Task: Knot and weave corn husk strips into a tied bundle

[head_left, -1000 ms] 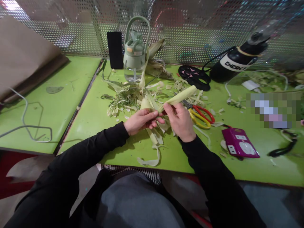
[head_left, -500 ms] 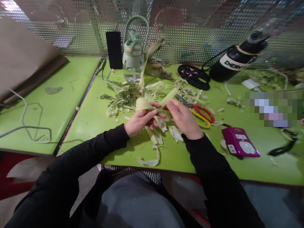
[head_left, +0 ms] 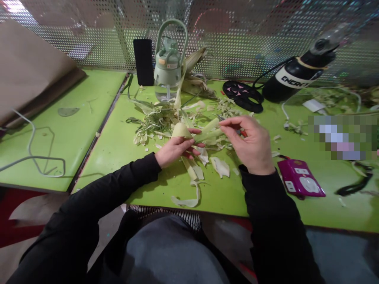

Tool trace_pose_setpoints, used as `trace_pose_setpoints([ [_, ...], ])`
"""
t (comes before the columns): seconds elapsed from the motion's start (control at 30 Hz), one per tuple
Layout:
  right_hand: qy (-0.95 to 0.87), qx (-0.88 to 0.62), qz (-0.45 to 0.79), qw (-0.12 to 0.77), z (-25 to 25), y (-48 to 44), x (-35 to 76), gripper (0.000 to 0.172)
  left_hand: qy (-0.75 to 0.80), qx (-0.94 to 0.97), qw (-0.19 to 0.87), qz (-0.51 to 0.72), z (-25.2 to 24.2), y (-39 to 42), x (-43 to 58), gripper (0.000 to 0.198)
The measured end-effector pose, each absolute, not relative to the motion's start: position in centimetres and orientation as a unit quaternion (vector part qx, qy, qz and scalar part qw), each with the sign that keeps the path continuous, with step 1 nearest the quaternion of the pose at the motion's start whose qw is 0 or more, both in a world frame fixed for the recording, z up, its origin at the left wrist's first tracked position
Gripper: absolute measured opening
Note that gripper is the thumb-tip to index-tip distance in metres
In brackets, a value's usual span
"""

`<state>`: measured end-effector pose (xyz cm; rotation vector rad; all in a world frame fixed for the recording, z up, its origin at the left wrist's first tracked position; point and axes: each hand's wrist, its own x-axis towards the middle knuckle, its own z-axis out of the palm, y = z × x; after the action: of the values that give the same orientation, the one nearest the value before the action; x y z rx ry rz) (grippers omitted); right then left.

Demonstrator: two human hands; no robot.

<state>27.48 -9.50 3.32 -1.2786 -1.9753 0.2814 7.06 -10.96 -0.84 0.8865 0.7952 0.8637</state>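
Observation:
My left hand (head_left: pixel 176 151) is closed on a pale green corn husk (head_left: pixel 207 131), pinched between thumb and fingers. One part of the husk curves into a rounded loop above that hand, and another stretches out to the right. My right hand (head_left: pixel 253 145) has thumb and fingertips together at the far right end of this strip. Under and around the hands lie husk scraps (head_left: pixel 220 166), with a heap of shredded green strips (head_left: pixel 158 120) behind. Red-and-yellow-handled cutters, mostly hidden by my right hand, lie on the table.
A green bottle (head_left: pixel 167 75) and an upright black phone (head_left: pixel 143 62) stand at the back, before a mesh screen (head_left: pixel 237 35). Dried husks (head_left: pixel 197 85) lie beside them. Rightward are a black bottle (head_left: pixel 293 81), a black cut-out disc (head_left: pixel 242 96) and a purple power socket (head_left: pixel 301 177).
My right hand has moved to the right and slightly up, from near the left hand to the husk's far end. It now covers most of the cutters. My left hand keeps its hold.

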Motion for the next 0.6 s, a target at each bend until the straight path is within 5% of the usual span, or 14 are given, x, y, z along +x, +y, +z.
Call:
trace_pose_setpoints([
  [0.2,-0.735,-0.593,0.263,0.198,1.6,-7.7,29.1,0.060,0.320,0.413,0.752,0.402,-1.0,-11.0,6.9,0.035],
  [0.4,-0.746,-0.554,0.290,0.229,1.7,-7.6,29.8,0.043,0.346,0.409,0.746,0.395,-0.5,-11.1,7.0,0.032],
  [0.6,-0.804,-0.486,0.012,0.342,2.6,-9.0,27.7,0.018,0.385,0.357,0.768,0.368,-0.9,-10.8,7.3,0.037],
])
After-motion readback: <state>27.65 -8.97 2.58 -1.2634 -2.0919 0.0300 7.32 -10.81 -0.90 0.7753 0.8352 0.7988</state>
